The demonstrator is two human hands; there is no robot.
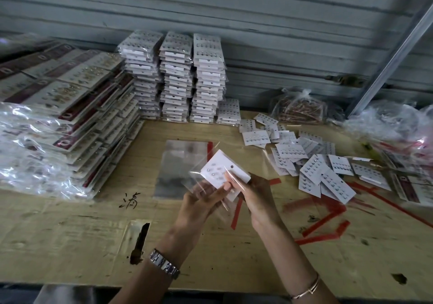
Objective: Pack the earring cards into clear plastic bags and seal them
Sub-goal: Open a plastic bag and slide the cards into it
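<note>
**Q:** Where is the card, and which way does it lie?
**A:** It is just above the desk (70, 233), held between your two hands. The white earring card (222, 161) is tilted, with its long axis running from far left to near right. The long edge with the punched hole faces far right, and the studs face up. A clear plastic bag (196, 179) lies over the stud side, its red strip hanging below your hands. I cannot tell how far in the card sits.

**Q:** Is there any writing?
**A:** One black handwritten character (128, 201) is on the desk, left of your hands. I cannot read it for sure.

**Q:** What are my hands doing?
**A:** Your left hand (201, 200) has its fingers half curled. It holds the bag from beneath, fingertips touching the card. Your right hand (256, 196) pinches the card's near right part.

**Q:** What lies farther off?
**A:** A flat pile of empty bags (182, 163) lies just behind your left hand. Loose cards (314, 165) are scattered to the right. Tall stacks of packed cards (178, 76) stand at the wall. Wider packs (58, 107) with maroon labels are at far left, their print too blurred to read.
</note>
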